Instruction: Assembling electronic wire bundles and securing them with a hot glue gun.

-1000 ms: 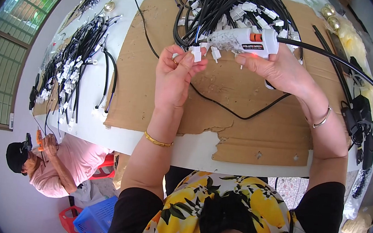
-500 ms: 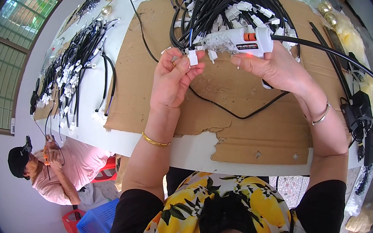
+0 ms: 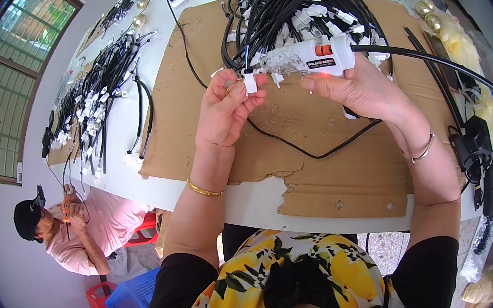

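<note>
Between the thumb and fingers of my left hand (image 3: 224, 112) is a small white plug connector (image 3: 250, 84), pinched upright. My right hand (image 3: 369, 92) grips a white hot glue gun (image 3: 306, 57) with a small red light showing by my thumb. The gun's front end points left, close above the connector; whether its tip touches is too small to tell. From the back of the gun a long black glue stick (image 3: 433, 58) runs out to the right. Just beyond both hands lies a heap of black cables (image 3: 281, 6) with white connectors.
Brown cardboard (image 3: 316, 180) covers much of the white table (image 3: 246, 206). A thin black cord (image 3: 319, 156) loops across it. More cables (image 3: 99, 82) lie at the left. Black adapters (image 3: 475, 146) sit at the right edge. Another person (image 3: 89, 227) works at the lower left, near a blue crate (image 3: 133, 296).
The whole view has shifted slightly. My hands, the glue gun and the connector keep nearly the same places relative to each other.
</note>
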`<move>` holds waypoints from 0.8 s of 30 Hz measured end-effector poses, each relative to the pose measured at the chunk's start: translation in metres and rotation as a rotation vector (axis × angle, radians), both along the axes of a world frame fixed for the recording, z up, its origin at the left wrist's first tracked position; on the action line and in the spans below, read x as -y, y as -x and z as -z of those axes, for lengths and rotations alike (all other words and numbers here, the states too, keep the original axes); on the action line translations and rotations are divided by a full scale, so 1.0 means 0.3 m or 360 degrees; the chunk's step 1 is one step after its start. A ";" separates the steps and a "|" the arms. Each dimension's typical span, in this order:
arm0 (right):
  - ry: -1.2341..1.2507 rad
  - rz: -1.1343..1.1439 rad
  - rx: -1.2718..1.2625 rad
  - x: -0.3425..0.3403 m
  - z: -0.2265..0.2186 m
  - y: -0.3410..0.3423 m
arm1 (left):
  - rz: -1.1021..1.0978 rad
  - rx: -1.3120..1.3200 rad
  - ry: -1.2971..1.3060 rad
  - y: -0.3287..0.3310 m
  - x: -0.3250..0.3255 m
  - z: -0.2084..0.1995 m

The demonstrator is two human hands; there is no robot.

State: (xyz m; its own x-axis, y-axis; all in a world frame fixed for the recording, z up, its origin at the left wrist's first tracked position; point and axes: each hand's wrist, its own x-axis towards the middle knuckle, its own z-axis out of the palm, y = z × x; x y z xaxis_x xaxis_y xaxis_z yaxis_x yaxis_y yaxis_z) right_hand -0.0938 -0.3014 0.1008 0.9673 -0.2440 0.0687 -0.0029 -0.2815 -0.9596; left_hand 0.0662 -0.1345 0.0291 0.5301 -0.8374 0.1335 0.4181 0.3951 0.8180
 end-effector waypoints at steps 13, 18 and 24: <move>-0.0075 0.0006 0.0101 0.000 0.013 -0.006 | -0.0318 0.0013 -0.0040 -0.001 0.013 0.003; -0.0111 -0.0006 0.0080 -0.002 0.002 0.000 | -0.0382 0.0048 -0.0075 0.003 0.020 0.008; -0.0128 0.0028 0.0029 -0.003 0.001 -0.006 | -0.0488 0.0082 -0.0057 0.009 0.022 0.010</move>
State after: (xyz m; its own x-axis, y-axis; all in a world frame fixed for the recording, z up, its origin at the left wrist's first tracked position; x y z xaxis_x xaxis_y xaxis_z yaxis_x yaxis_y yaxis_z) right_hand -0.0921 -0.3006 0.1005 0.9617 -0.2662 0.0658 0.0106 -0.2037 -0.9790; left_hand 0.0635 -0.1411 0.0261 0.7520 -0.6442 0.1398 0.2418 0.4668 0.8507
